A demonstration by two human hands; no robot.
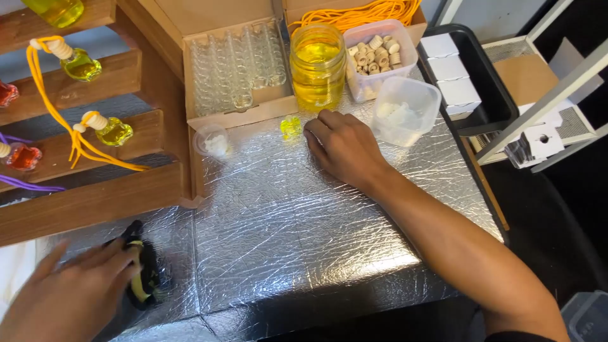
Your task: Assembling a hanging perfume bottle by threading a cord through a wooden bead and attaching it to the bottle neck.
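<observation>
**Two hands on a foil-covered bench, one at a small yellow bottle**

Nearest to me, at the bottom left corner, the left hand (69, 291) lies over a black tool (144, 269) with a yellowish part showing under the fingers. The fingers curl loosely across it; I cannot tell whether they truly grasp it or only rest there, and the hand is partly cut off by the edge of the view. What kind of tool it is I cannot make out.

Farther in, the right hand (345, 149) stretches across the crinkled silver foil surface (285, 240), palm down, fingers bent and unclenched, holding nothing. Its fingertips sit just beside a small yellow bottle (291, 126), which stands on the foil near the front edge of the cardboard box (237, 69). The bottle is tiny, clear-walled, filled with bright yellow liquid, lumpy in outline; its exact shape is too small to read.

Behind it stands a tall glass jar (318, 63) of yellow liquid, beside a tub of wooden rings (379, 54). The empty glass vials in the box blur together. On the wooden rack (95, 190) at left hang filled bottles on orange cord, several cut off.
</observation>
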